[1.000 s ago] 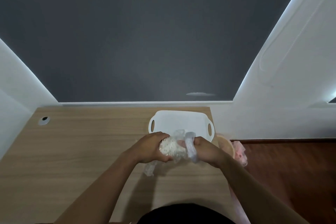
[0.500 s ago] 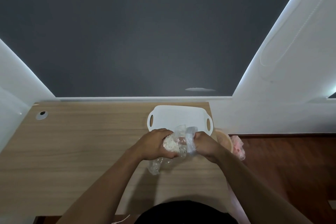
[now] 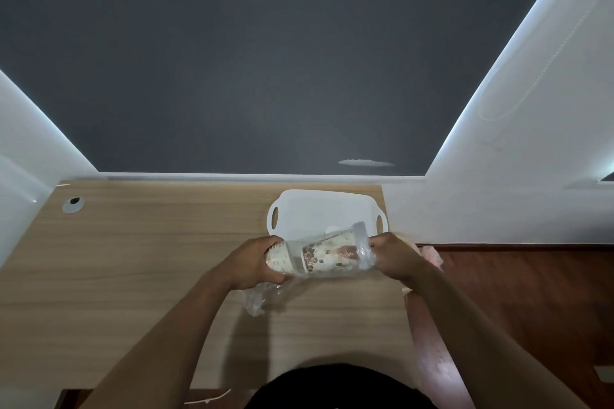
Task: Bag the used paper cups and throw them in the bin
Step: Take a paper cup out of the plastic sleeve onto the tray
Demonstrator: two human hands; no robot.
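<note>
A stack of patterned paper cups (image 3: 319,256) lies sideways above the wooden table (image 3: 149,269), partly inside a clear plastic bag (image 3: 360,247). My left hand (image 3: 255,262) grips the left end of the stack, where the cups stick out of the bag. My right hand (image 3: 393,254) holds the bunched bag at the right end. A loose tail of the bag (image 3: 257,300) hangs down onto the table below my left hand. The bin (image 3: 430,256) with a pink liner is mostly hidden behind my right hand, beside the table's right edge.
A white tray (image 3: 315,209) with two handle slots lies on the table just behind the cups. A round cable hole (image 3: 73,204) sits at the far left of the table. To the right is dark wooden floor (image 3: 531,292); a grey blind fills the wall behind.
My hands have moved apart. The cup stack, bunched between them before, is now stretched out sideways with the bag drawn along it toward the right.
</note>
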